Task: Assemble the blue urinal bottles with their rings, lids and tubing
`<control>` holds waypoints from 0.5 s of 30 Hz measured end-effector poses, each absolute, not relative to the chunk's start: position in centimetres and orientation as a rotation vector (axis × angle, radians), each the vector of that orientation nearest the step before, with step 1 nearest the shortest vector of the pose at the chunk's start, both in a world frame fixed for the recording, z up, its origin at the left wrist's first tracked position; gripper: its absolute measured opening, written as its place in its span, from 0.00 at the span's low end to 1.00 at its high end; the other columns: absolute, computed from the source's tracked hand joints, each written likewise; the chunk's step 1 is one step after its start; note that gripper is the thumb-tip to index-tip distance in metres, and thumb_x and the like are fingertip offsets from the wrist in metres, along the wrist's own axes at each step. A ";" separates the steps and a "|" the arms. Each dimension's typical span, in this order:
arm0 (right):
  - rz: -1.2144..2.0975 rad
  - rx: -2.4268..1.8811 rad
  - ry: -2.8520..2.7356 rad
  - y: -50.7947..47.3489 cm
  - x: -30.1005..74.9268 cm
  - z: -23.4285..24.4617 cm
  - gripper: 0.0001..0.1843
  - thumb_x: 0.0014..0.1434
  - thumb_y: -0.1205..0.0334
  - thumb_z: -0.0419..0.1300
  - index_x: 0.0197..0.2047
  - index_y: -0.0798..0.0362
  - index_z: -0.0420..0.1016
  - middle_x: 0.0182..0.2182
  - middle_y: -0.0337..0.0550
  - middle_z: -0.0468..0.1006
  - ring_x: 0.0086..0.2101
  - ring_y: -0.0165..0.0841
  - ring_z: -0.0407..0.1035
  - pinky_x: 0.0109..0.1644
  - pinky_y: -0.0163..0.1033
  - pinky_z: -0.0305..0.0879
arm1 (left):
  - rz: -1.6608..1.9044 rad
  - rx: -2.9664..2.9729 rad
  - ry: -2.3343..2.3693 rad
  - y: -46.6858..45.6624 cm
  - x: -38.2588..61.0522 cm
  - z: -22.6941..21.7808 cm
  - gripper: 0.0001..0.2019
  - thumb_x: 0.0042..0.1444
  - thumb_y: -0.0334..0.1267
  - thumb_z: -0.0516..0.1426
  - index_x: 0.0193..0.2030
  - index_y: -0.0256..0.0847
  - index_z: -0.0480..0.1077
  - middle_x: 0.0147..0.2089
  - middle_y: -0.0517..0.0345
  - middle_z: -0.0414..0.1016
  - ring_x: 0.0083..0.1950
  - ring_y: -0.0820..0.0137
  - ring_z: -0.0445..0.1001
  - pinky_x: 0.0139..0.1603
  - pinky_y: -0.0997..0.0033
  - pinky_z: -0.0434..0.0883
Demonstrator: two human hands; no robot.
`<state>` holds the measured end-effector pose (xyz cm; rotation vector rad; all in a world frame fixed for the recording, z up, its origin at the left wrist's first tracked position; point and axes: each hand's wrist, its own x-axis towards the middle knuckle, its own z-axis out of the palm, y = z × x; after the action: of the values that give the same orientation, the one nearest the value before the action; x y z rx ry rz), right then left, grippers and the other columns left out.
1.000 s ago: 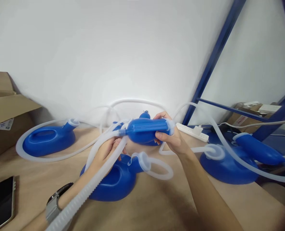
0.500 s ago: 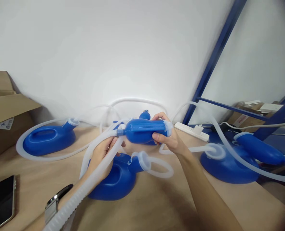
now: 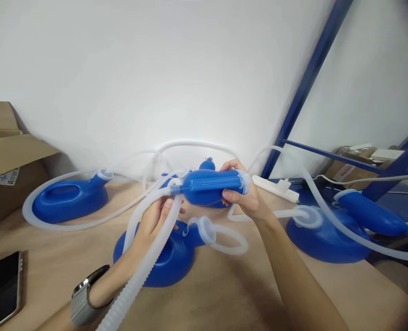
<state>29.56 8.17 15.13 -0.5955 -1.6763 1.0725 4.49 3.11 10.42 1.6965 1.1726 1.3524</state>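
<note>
My right hand [image 3: 241,197] is closed around a blue bottle-shaped plastic urinal cup [image 3: 207,186], held roughly level above the table. A translucent cap covers the cup's right end, where my fingers and thumb grip. From its narrow left end runs a translucent ribbed hose [image 3: 135,294], which loops around my left hand. My left hand [image 3: 157,216] is closed on the hose just below that joint; its fingertips are partly hidden. Beneath it on the table rests a blue urinal bottle [image 3: 174,264] with a handle opening and a translucent spout lid, partly covered by my left forearm.
Another blue urinal bottle [image 3: 71,202] with a coiled hose stands left. At right are a third bottle [image 3: 331,243], another blue cup [image 3: 372,214] and a power strip [image 3: 276,189]. A phone [image 3: 2,289], cardboard box [image 3: 14,184] and blue metal frame [image 3: 303,92] surround the table.
The blue cup and both hands have shifted slightly to the right. The ribbed hose and my left forearm have swung right as well, uncovering more of the bottle underneath.
</note>
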 end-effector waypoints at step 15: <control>1.044 -0.574 -1.732 7.8 28.9 15.4 0.31 0.51 0.47 0.76 0.48 0.45 0.63 0.36 0.36 0.69 0.29 0.30 0.66 0.29 0.36 0.61 | 1.362 1.499 1.100 3.2 4.3 10.0 0.24 0.68 0.60 0.56 0.46 0.37 0.74 0.37 0.52 0.80 0.32 0.66 0.78 0.30 0.69 0.76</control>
<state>28.91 7.84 15.44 -0.5744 -1.7315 1.0444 4.34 3.21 9.95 1.4987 1.0996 1.3617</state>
